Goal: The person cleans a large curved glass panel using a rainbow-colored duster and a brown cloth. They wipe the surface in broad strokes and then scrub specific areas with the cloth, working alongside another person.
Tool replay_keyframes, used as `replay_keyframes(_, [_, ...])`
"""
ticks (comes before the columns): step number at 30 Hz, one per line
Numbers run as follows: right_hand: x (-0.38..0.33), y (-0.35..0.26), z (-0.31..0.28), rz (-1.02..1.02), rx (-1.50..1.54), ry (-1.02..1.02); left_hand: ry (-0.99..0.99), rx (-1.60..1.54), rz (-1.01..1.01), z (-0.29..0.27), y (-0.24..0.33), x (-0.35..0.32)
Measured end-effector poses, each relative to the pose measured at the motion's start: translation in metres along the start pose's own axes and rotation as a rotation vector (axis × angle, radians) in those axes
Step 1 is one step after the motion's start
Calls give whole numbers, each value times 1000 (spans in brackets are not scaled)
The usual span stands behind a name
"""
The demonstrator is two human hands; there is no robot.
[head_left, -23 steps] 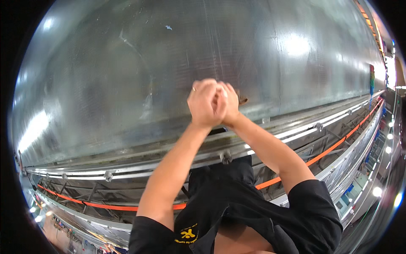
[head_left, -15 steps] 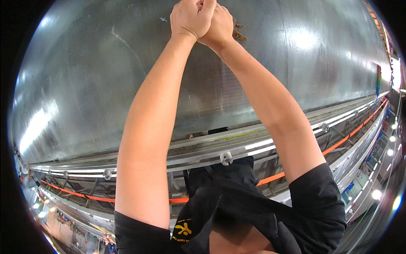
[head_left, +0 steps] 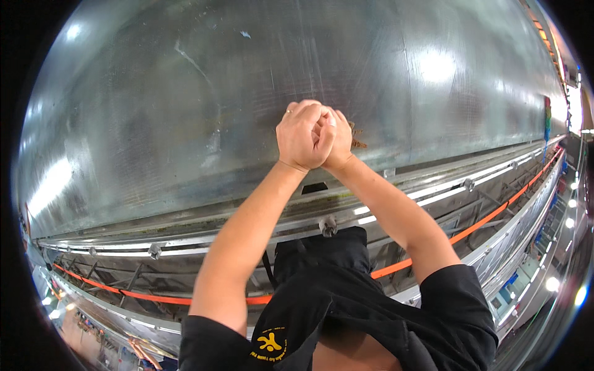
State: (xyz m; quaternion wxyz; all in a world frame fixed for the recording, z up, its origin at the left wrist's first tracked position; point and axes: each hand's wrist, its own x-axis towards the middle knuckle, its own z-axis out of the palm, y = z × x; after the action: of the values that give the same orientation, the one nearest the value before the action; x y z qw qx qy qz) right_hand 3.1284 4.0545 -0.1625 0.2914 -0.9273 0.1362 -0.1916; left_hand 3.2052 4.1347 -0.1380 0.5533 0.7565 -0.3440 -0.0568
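Note:
My left hand [head_left: 301, 136] and my right hand [head_left: 338, 141] are pressed together above the metal surface [head_left: 154, 136], near its edge closest to me. Both have their fingers curled closed, and the left partly covers the right. A small brown, ragged thing [head_left: 357, 137] sticks out past the outer side of my right hand. The rest of it is hidden by the hand, and its kind does not show. Whatever lies between the palms cannot be seen.
A small bluish scrap [head_left: 245, 34] lies farther out on the metal. Along the near edge run metal rails with round fittings [head_left: 328, 226] and an orange strip [head_left: 154, 298]. Near the edge shows a dark rectangular piece [head_left: 314, 188]. A blue-green item [head_left: 547, 120] hangs at the far right.
Both hands, still together, have come toward me from the far part of the metal surface. The brown thing has moved along beside the right hand.

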Motion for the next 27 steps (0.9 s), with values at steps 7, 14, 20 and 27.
replay_keyframes(7, [-26,-1,-8,18,-46,-144,45,26,-57,2,21,-28])
replay_keyframes(14, [-4,9,9,-39,-105,-125,72,47,73,0,-1,-1])
replay_keyframes(20, [210,77,61,-196,-90,240,58,-88,3,10,-95,199])
replay_keyframes(27, [293,84,62,-43,-168,150,100,110,89,4,-116,295])
